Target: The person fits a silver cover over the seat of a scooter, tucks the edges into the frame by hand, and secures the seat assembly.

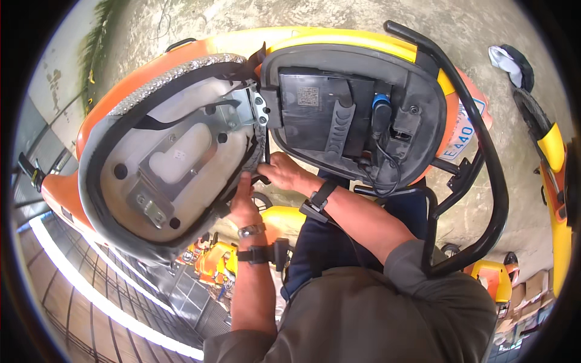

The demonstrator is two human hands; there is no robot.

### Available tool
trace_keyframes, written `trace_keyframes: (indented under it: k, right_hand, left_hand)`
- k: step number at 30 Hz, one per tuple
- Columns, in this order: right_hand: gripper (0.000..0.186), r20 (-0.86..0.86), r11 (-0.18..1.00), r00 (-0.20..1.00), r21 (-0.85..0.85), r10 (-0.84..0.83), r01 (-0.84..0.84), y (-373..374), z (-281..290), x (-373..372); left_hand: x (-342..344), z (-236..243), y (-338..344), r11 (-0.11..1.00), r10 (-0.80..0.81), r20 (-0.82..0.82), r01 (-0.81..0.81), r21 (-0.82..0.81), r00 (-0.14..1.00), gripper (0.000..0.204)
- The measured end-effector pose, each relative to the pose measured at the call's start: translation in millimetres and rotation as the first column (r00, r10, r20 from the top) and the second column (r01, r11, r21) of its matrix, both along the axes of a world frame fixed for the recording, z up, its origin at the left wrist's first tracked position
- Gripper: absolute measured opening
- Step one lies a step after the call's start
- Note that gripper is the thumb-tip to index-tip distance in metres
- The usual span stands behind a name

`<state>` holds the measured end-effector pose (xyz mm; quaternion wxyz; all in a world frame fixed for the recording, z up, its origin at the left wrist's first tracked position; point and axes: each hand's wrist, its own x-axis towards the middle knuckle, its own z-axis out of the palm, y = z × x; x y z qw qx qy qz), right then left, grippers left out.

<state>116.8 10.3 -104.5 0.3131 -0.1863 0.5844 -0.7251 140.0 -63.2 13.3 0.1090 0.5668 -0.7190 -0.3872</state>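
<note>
Nearest, both forearms, each with a strapped band at the wrist. Left hand (243, 202) closed on the black rim of the raised scooter seat (166, 160), thumb side up, at the edge closest to the body. Right hand (281, 172) just beside it, fingers curled around the seat edge near the metal hinge bracket (257, 109); whether anything small is pinched there cannot be told. To do this well: keep the left grip firm so the seat underside stays propped open, and work with the right fingertips only, close to the hinge. Beyond, in the open under-seat compartment (423, 121), the black battery (330, 115) with its blue connector (379, 101) and loose cable. Better not to pull that cable. Farther off, the black rear grab rail (484, 151).
</note>
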Motion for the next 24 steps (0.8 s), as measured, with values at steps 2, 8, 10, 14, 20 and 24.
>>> trace_keyframes:
  k: [2, 8, 10, 14, 20, 24]
  right_hand:
    - [0.012, -0.254, 0.992, 0.959, -0.017, -0.129, 0.128, -5.1, -9.2, 10.8]
    - [0.009, 0.078, 0.999, 0.997, -0.051, 0.016, -0.012, 8.4, 14.2, -0.2]
    - [0.009, 0.140, 0.999, 0.989, -0.031, 0.048, -0.044, 18.5, 19.0, -5.5]
    - [0.009, 0.305, 0.994, 0.948, -0.078, 0.096, -0.076, 16.7, 19.5, 2.4]
    - [0.055, 0.881, 0.997, 0.473, -0.043, 0.009, 0.061, 9.2, 39.4, -21.3]
    - [0.052, 0.852, 0.973, 0.471, 0.206, -0.231, 0.104, -6.0, 42.7, -19.9]
  left_hand:
    - [-1.8, -0.9, -1.6, 0.999, 0.054, 0.064, -0.054, -0.002, 0.997, 0.024]
    - [-3.8, 7.7, -8.2, 0.995, 0.072, 0.272, -0.090, 0.053, 0.960, 0.020]
    - [2.1, 9.1, -8.2, 0.988, 0.090, 0.308, -0.124, 0.093, 0.947, 0.020]
    - [-6.4, 12.5, 17.4, 0.990, 0.063, 0.181, -0.085, 0.111, 0.981, 0.011]
    - [9.5, -3.4, 7.5, 0.986, -0.053, 0.054, 0.044, 0.158, 0.997, 0.018]
    - [8.9, -17.9, 21.5, 0.978, 0.035, -0.092, -0.015, 0.209, 0.995, 0.028]
